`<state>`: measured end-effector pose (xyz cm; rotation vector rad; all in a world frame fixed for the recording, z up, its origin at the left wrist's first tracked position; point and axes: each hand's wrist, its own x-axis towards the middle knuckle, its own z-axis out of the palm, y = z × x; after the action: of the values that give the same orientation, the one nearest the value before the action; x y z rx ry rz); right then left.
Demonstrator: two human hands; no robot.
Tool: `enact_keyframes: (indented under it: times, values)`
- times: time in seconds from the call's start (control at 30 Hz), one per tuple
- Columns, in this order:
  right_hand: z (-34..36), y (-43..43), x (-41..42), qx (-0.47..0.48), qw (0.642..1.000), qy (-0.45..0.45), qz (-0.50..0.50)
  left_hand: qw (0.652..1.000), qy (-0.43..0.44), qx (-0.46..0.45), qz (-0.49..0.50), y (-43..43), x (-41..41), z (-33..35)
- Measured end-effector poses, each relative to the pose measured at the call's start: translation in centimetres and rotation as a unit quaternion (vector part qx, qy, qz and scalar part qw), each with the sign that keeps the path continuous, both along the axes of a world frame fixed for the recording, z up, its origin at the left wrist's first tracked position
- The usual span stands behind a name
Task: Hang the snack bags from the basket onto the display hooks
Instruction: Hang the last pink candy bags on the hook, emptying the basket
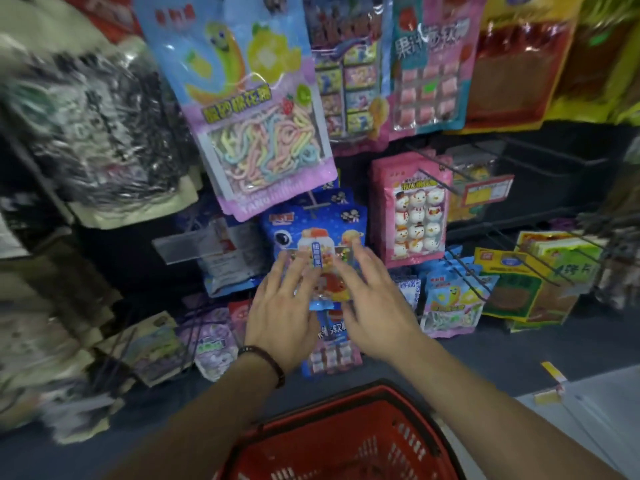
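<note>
1. The left hand (pixel 280 317) has its fingers straight and spread. It grips nothing, and its fingertips lie on the lower front of a blue bag (pixel 318 233). A dark bracelet (pixel 268 362) circles its wrist.
2. The right hand (pixel 377 306) sits just beside it at 3 o'clock, also flat and spread. Its fingertips touch the bag's right half, and it holds nothing either.
3. The blue bag hangs at 12 o'clock from the hands on a hook (pixel 317 206), with similar bags behind it. Its bottom edge lies between the two palms.
4. At 6 o'clock from that bag, between the wrists, a lower bag (pixel 332 351) with pink squares hangs.
5. Further out at 6 o'clock, at the bottom edge of the view, stands the red basket (pixel 408 441), between the forearms.
6. At 1 o'clock from the right hand hangs a pink snowman bag (pixel 412 209).
7. At 12 o'clock, above the blue bag, a pastel rope-candy bag (pixel 263 109) hangs tilted. Its lower corner overlaps the blue bags' tops.
8. At 3 o'clock, well apart, yellow-green bags (pixel 530 282) hang on hooks.
9. At 10 o'clock from the left hand is a clear tag holder (pixel 188 245).
</note>
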<state>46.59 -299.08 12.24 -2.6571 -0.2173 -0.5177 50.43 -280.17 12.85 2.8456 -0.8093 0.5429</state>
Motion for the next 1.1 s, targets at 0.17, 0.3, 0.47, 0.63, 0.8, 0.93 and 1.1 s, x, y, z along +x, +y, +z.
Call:
enact_keyframes:
  times: [0.17, 0.3, 0.47, 0.63, 0.8, 0.93, 1.1]
  values:
    - [2.0, 1.5, 3.3, -0.049, 0.996, 0.062, -0.046, 0.999, 0.019, 0.032, 0.033, 0.1, 3.6, 0.6]
    - [2.8, 1.5, 5.7, -0.058, 0.992, 0.098, -0.044, 0.998, 0.029, 0.023, 0.043, -0.5, 5.7, 0.2]
    - [3.5, 0.9, 8.2, -0.071, 0.991, 0.108, -0.045, 0.997, 0.043, 0.029, 0.058, -1.3, 7.4, 0.2]
    - [4.4, 0.1, 10.2, -0.09, 0.987, 0.127, -0.041, 0.995, 0.073, 0.023, 0.057, -1.8, 8.7, 1.5]
    - [4.9, -0.2, 11.0, -0.094, 0.984, 0.145, -0.034, 0.994, 0.09, 0.024, 0.057, -2.0, 8.6, 2.4]
    - [5.2, -0.3, 9.9, -0.111, 0.982, 0.152, -0.03, 0.994, 0.094, 0.031, 0.048, -1.6, 7.3, 3.0]
    - [6.8, -0.2, 6.5, -0.155, 0.972, 0.178, -0.006, 0.989, 0.142, 0.034, 0.02, -0.3, 2.9, 4.4]
